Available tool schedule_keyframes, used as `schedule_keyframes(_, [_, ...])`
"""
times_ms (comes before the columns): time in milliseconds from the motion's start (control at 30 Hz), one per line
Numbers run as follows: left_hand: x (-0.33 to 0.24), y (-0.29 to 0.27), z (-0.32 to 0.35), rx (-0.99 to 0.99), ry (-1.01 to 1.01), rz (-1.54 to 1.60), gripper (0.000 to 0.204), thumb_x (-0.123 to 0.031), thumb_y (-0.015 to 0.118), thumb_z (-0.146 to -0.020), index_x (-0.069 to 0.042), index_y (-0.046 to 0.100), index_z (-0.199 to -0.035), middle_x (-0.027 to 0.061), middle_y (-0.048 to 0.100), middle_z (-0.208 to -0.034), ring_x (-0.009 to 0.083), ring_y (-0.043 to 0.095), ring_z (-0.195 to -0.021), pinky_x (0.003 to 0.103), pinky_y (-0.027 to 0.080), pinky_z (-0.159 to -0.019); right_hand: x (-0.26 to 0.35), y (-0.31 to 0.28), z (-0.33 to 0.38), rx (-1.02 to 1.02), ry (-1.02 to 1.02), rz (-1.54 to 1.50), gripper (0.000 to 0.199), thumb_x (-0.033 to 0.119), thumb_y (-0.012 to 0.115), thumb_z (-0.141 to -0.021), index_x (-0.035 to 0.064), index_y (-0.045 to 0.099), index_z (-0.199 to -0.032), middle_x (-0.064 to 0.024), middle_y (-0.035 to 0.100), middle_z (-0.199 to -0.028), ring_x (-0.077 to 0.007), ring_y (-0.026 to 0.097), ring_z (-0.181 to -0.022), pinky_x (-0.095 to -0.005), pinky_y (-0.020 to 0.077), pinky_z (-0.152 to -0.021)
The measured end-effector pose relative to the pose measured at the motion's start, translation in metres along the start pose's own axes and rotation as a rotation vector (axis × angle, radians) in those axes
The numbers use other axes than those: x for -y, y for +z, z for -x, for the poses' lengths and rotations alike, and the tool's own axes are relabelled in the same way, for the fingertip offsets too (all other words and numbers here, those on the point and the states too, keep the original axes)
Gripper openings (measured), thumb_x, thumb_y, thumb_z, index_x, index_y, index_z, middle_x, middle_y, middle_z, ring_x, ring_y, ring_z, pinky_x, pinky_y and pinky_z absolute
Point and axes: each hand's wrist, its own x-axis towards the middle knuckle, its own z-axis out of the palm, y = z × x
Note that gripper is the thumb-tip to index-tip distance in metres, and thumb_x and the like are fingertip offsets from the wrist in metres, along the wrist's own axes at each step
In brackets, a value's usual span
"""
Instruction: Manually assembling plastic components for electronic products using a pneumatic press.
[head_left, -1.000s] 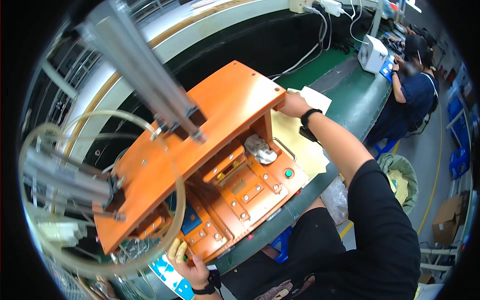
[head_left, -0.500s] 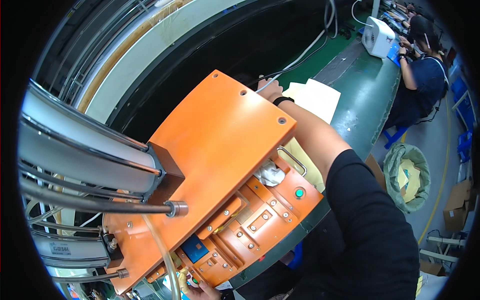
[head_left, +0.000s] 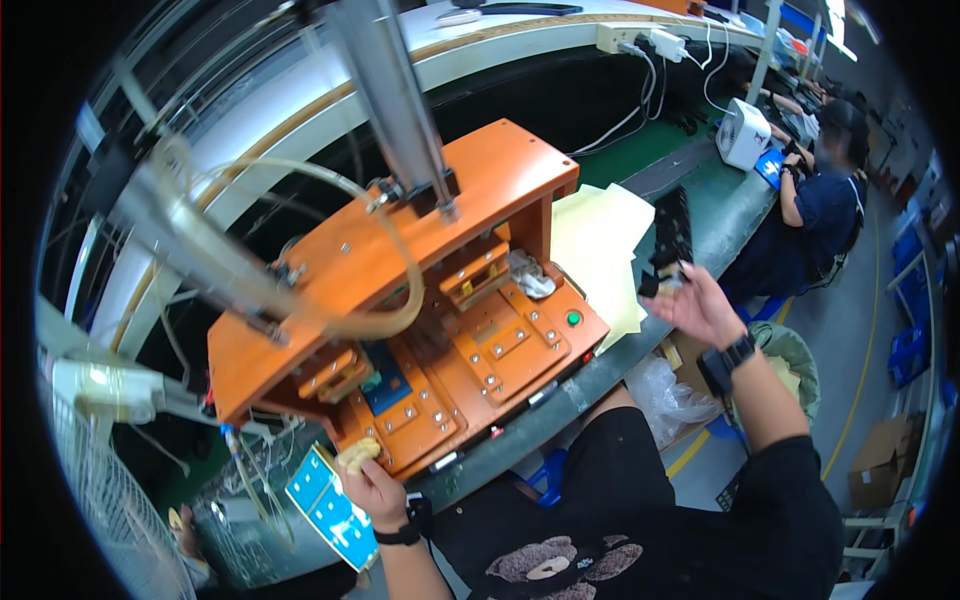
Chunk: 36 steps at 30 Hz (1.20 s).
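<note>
Single head-worn fisheye view, looking steeply down and forward from wearer's head. Orange press fixture close, filling centre, between left hand and right hand. Green counter curves past right grip toward frame's upper right. Wearer's forearms enter from lower edge. Straight edges bend near dark circular rim.
</note>
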Motion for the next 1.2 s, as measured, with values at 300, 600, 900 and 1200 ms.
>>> schedule_keyframes(300, [-0.07,-0.01,0.033,0.073,0.079,0.243,0.008,-0.008,0.063,-0.087,-0.004,0.066,-0.094,0.0156,0.066,-0.105,0.0288,0.062,-0.091,0.037,0.05,-0.082,-0.127,0.09,0.101,0.631,0.319,-0.042,0.088,0.029,0.083,-0.072,0.0002,0.037,-0.141,-0.0213,0.057,-0.124,-0.0389,0.056,-0.119,-0.046,0.0435,-0.102])
schedule_keyframes(600, [-0.113,-0.036,0.021,0.601,0.259,0.131,0.09,-0.038,0.09,-0.064,-0.008,0.047,-0.137,0.0218,0.045,-0.143,0.0425,0.044,-0.132,0.051,0.038,-0.105,-0.209,0.164,0.061,0.84,0.574,-0.121,0.088,0.039,0.077,-0.074,-0.0016,0.039,-0.142,-0.0189,0.053,-0.136,-0.0301,0.053,-0.123,-0.0422,0.0378,-0.108])
schedule_keyframes(900, [-0.056,-0.032,-0.033,0.531,0.199,0.046,0.069,-0.014,0.086,-0.064,-0.008,0.059,-0.126,0.0141,0.06,-0.129,0.0352,0.055,-0.118,0.042,0.043,-0.102,-0.214,0.207,0.016,0.779,0.529,-0.19,0.06,0.044,0.049,-0.098,0.0087,0.039,-0.145,-0.0165,0.052,-0.14,-0.0297,0.053,-0.124,-0.0462,0.0426,-0.101])
schedule_keyframes(1200, [-0.014,-0.03,-0.07,0.647,0.163,-0.145,0.064,-0.016,0.079,-0.07,-0.008,0.057,-0.13,0.014,0.058,-0.129,0.0338,0.051,-0.123,0.041,0.039,-0.104,-0.2,0.151,0.065,0.644,0.458,0.005,0.055,0.032,0.043,-0.102,-0.0004,0.037,-0.145,-0.0172,0.058,-0.129,-0.0224,0.06,-0.11,-0.0359,0.0461,-0.099])
